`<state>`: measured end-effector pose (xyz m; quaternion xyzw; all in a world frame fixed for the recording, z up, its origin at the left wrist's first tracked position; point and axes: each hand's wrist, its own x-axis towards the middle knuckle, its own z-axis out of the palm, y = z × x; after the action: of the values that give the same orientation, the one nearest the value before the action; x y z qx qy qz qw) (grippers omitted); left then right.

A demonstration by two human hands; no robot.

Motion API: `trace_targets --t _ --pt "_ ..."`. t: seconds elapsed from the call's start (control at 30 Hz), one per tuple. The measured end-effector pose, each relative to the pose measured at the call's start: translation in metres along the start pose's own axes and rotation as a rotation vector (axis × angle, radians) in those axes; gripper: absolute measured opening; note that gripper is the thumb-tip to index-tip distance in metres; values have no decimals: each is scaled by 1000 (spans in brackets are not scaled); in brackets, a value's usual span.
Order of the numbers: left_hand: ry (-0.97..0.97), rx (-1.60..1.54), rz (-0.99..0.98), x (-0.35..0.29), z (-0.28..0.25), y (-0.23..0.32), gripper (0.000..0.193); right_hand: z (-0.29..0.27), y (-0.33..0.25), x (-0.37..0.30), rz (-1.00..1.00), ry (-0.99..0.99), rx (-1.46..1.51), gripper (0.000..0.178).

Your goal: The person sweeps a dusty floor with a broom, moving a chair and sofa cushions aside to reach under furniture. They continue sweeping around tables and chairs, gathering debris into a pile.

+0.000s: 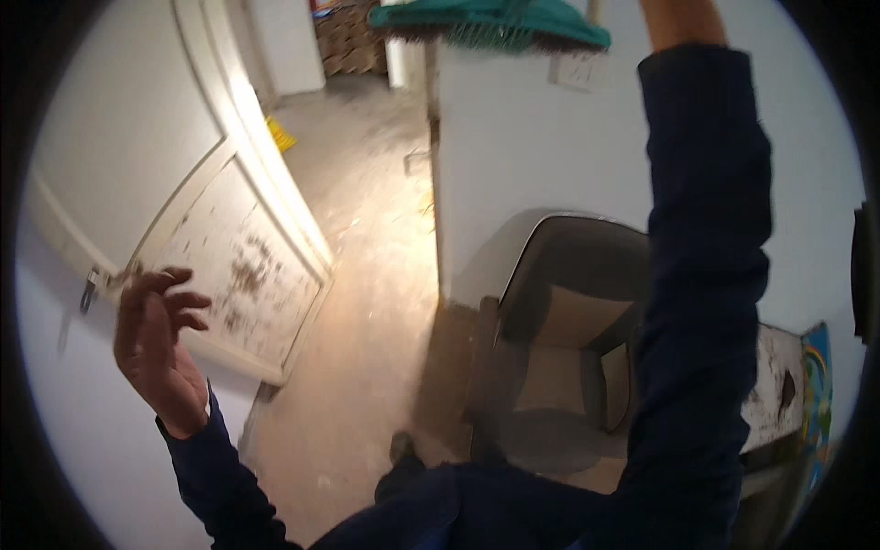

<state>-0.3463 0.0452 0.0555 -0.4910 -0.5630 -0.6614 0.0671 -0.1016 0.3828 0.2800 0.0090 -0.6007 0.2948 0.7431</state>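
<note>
My left hand (160, 344) is raised in front of the white door. Its fingers are loosely bent and apart, and it holds nothing. My right arm, in a dark blue sleeve, reaches far up. Only the wrist end of my right hand (684, 20) shows at the top edge; its fingers are out of the picture. Left of that wrist, a teal broom head (495, 20) with dark bristles is held up high against the white wall. A short pale stick shows by its right end. Whether my right hand grips the broom is hidden.
A white door (211, 247) with dark stains stands at the left. Below the wall switch plate (577, 71) is a grey and tan padded chair (568, 348). A stained white table (775, 394) is at the right. A yellow object (280, 135) lies beyond the door edge.
</note>
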Motion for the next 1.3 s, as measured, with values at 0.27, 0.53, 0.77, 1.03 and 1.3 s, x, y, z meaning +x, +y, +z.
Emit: trace_targets --t 0.27,0.53,0.77,1.03,1.3 --pt "-133 -121 -256 58 15 -99 25 -11 65 -2 60 97 -145 28" --pt "-386 -293 -247 93 103 -143 21 -16 55 8 -35 90 -178 31" --pt "-592 -342 -163 154 196 -149 25 -30 48 23 -39 41 -43 31" --pt "-562 -458 75 232 331 -130 50 -36 50 38 29 -23 -21 29" --pt "-735 -1142 -140 277 418 -108 54 -48 42 50 63 -77 67 32"
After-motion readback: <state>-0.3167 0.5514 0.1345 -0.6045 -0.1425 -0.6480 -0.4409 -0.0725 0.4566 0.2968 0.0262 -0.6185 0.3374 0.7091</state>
